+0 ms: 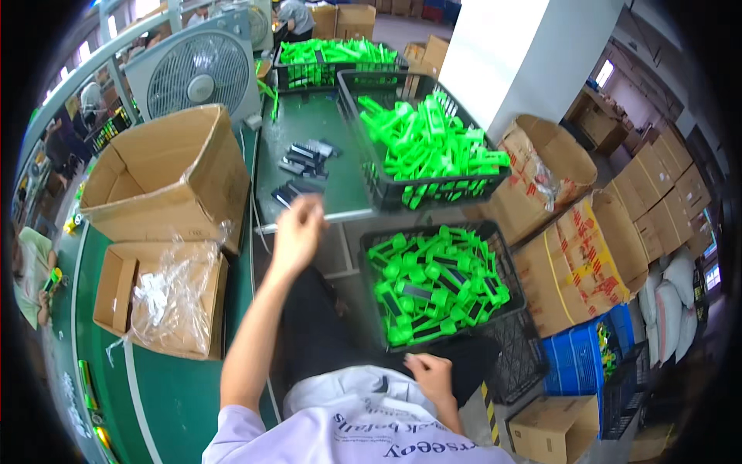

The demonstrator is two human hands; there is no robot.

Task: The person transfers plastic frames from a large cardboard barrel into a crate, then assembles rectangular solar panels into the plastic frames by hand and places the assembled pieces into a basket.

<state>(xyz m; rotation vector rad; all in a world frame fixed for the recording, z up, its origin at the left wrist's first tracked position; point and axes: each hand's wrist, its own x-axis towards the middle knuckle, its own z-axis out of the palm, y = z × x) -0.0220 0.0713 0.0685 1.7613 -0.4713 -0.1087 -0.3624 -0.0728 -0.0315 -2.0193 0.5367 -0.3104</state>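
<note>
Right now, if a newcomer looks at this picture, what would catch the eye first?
Probably the bright green parts, heaped in the black crate right of centre and the crates beyond it. Next, perhaps, the left hand, near dark pieces on the green table. The large grey fan at upper left may follow.

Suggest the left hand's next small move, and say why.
Perhaps the left hand should pinch one dark strip: it is close to the loose strips on the green table, and several green pieces in the nearer crate show dark panels.
</note>
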